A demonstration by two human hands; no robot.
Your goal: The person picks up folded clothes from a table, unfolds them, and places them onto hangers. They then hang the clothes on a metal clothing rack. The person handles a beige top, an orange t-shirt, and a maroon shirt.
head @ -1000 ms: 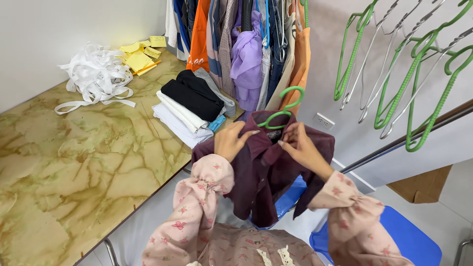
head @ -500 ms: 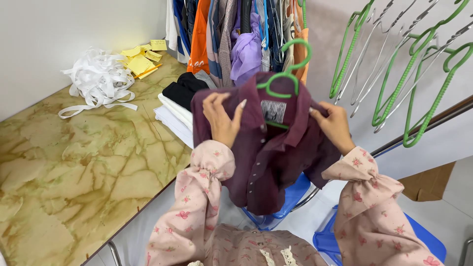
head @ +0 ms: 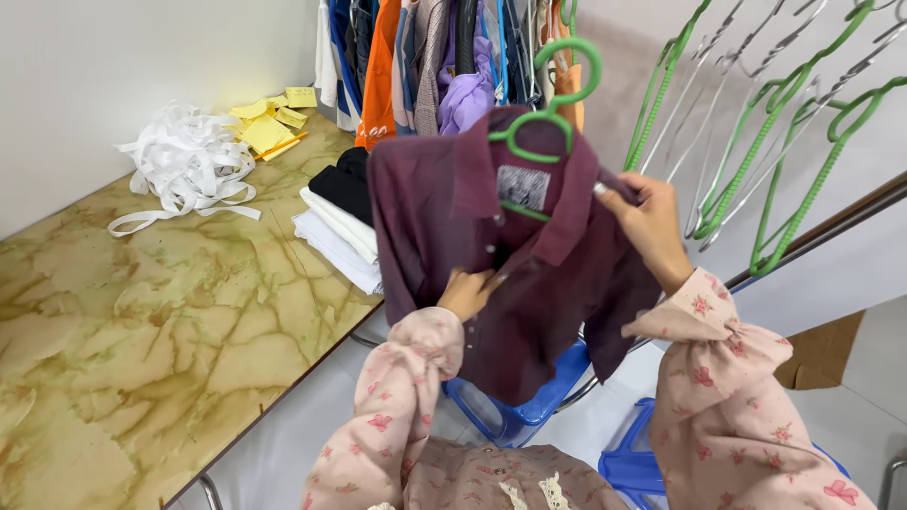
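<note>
Shirt (head: 444, 217) in hands (table (head: 142, 321) alongside)

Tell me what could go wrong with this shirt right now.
The maroon shirt hangs unbuttoned on the green hanger, so it might slide off one shoulder. Only the right hand grips it near the collar; the left hand works at the front. The hook could snag the crowded hanging clothes behind.

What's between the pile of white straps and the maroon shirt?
In the head view, a stack of folded black and white clothes lies between the white straps and the maroon shirt.
</note>
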